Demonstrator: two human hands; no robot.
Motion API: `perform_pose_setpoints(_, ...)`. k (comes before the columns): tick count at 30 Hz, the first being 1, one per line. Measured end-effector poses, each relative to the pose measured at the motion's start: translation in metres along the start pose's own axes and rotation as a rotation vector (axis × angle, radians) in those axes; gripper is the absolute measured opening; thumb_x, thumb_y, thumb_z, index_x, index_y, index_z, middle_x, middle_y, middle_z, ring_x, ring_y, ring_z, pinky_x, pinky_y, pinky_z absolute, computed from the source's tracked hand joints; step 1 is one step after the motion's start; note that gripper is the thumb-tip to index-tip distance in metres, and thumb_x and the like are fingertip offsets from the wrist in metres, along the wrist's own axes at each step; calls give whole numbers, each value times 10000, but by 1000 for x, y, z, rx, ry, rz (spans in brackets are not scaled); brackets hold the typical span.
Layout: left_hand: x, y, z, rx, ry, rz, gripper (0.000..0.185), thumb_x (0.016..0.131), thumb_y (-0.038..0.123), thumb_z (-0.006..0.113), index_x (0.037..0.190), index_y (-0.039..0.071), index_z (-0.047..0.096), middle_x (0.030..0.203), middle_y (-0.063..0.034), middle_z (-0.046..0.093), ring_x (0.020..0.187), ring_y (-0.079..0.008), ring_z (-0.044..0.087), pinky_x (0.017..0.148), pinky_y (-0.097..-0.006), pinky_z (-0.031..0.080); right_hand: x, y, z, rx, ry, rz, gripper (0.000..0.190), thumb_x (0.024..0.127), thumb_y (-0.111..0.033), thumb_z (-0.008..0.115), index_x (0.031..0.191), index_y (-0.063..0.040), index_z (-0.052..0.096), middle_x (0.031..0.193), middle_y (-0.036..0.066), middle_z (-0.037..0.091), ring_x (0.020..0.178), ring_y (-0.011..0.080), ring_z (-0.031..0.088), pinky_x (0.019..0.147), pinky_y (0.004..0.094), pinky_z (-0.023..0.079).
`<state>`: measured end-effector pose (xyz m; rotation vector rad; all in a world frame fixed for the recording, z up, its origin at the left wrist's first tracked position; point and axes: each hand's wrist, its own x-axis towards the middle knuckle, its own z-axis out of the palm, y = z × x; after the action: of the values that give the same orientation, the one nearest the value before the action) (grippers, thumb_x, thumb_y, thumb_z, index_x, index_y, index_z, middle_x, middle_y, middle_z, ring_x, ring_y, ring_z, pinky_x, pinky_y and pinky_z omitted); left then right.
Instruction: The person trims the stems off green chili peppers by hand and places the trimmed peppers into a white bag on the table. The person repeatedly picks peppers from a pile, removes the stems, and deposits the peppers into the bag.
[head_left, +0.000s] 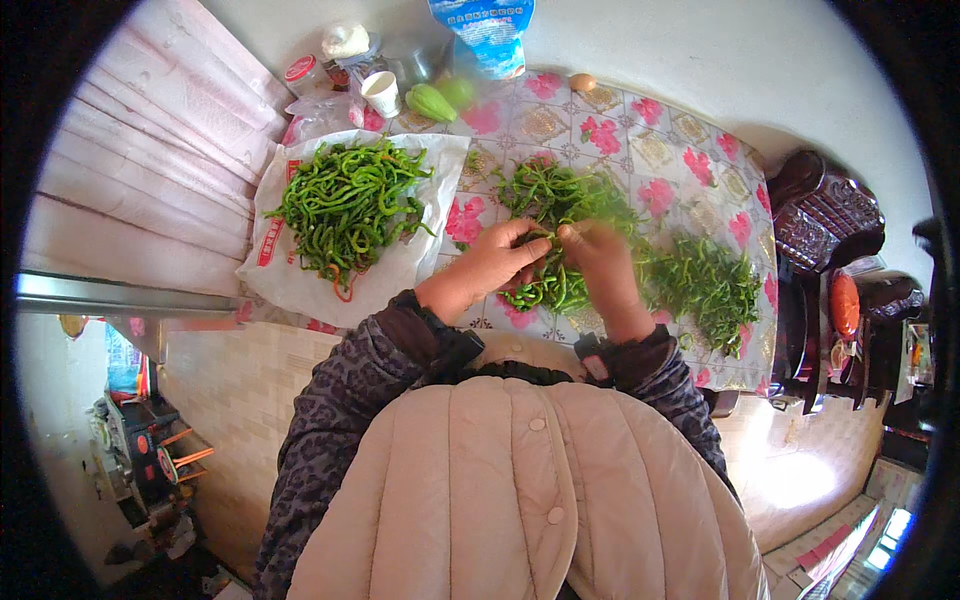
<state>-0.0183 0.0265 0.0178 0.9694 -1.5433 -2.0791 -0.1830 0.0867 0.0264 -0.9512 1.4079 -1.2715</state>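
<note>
Both hands meet over a table with a flowered tablecloth (544, 120). My left hand (491, 262) has its thumb and fingers closed on a small green piece, probably part of a chili pepper. Close beside it, my right hand (600, 262), slightly blurred, pinches at the same piece. Under and behind the hands lie loose green peppers (559, 289) and leafy green stems (544, 187). A heap of long, thin green chili peppers (349, 202) rests on a white plastic bag (442, 180) at the left, with a few reddish ones. Right of my right hand spreads a pile of green leaves (709, 292).
Along the table's back stand a white paper cup (381, 93), a red-lidded jar (302, 69) and a blue pouch (487, 37). Green chayote-like vegetables (430, 102) and an egg (582, 82) lie there. A pink curtain (157, 135) hangs left; carved dark wooden furniture (825, 210) stands right.
</note>
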Motion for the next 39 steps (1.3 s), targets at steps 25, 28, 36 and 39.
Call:
perform_pose_setpoints(25, -7, -29, -41, 288, 254, 247, 200, 786, 130, 666, 938, 37, 574, 797, -53, 583, 760, -133, 547, 694, -289, 441, 32, -8, -91, -1142, 1, -526, 314, 757, -278, 682, 937, -23, 649, 891, 165, 630, 871, 327, 587, 764, 408, 464)
perform_pose_setpoints(28, -12, -37, -50, 378, 319, 246, 184, 770, 150, 693, 861, 37, 581, 792, -32, 593, 769, -117, 543, 708, -284, 449, 64, 3, -51, -1072, -36, -555, 374, 765, -350, 652, 965, -35, 635, 930, 162, 633, 917, 346, 586, 795, 433, 462)
perform_pose_setpoints(36, -19, -42, -52, 291, 331, 204, 177, 811, 186, 624, 870, 19, 620, 790, -78, 611, 787, -155, 570, 733, -293, 457, 130, 46, 27, -1436, -69, -125, 399, 762, -322, 649, 1098, -122, 569, 942, 148, 643, 871, 334, 612, 726, 460, 487)
perform_pose_setpoints(39, -15, -38, -48, 271, 343, 253, 173, 822, 193, 612, 862, 25, 615, 732, -63, 600, 709, -138, 569, 662, -276, 459, 120, 46, 20, -1279, -28, -233, 446, 746, -297, 674, 1140, -127, 555, 918, 145, 643, 857, 339, 610, 716, 448, 485)
